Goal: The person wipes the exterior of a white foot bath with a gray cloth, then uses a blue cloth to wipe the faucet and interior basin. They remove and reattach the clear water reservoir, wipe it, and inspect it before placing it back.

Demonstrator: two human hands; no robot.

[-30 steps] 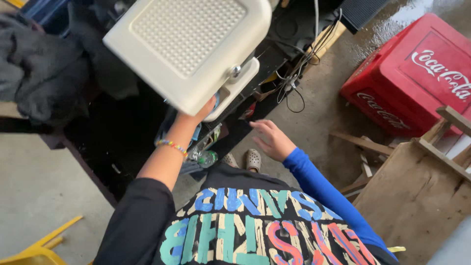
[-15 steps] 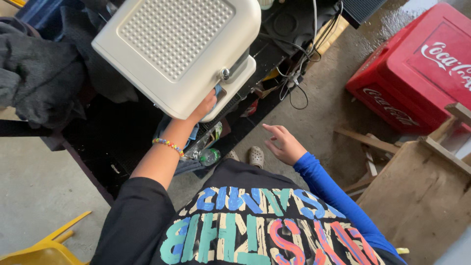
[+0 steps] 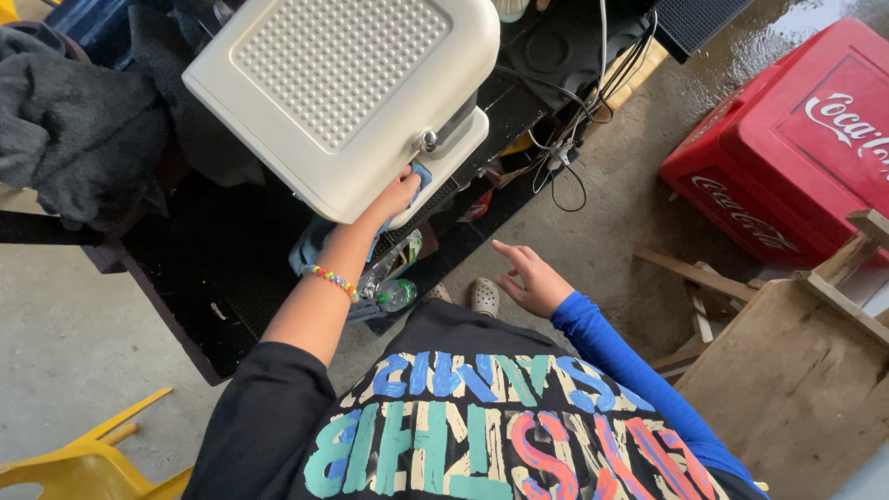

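Note:
A cream box-shaped appliance (image 3: 343, 83) with a dimpled top panel and a small metal knob stands tilted on a dark surface. My left hand (image 3: 396, 196), with a bead bracelet on the wrist, presses a blue cloth (image 3: 421, 176) against the appliance's lower edge next to the knob. My right hand (image 3: 530, 278), in a blue sleeve, hangs over the concrete floor with its fingers spread and nothing in it. Below it is my grey clog (image 3: 484, 296).
A red plastic drinks crate (image 3: 796, 157) lies at the right, with a wooden crate (image 3: 787, 389) and loose slats below it. Black cables (image 3: 565, 148) trail behind the appliance. A plastic bottle (image 3: 394, 294), a heap of dark cloth (image 3: 74, 130) and a yellow chair (image 3: 83, 463) are near.
My left hand with the cloth has slid along the appliance's lower edge towards the knob. My right hand has dropped slightly and stays empty.

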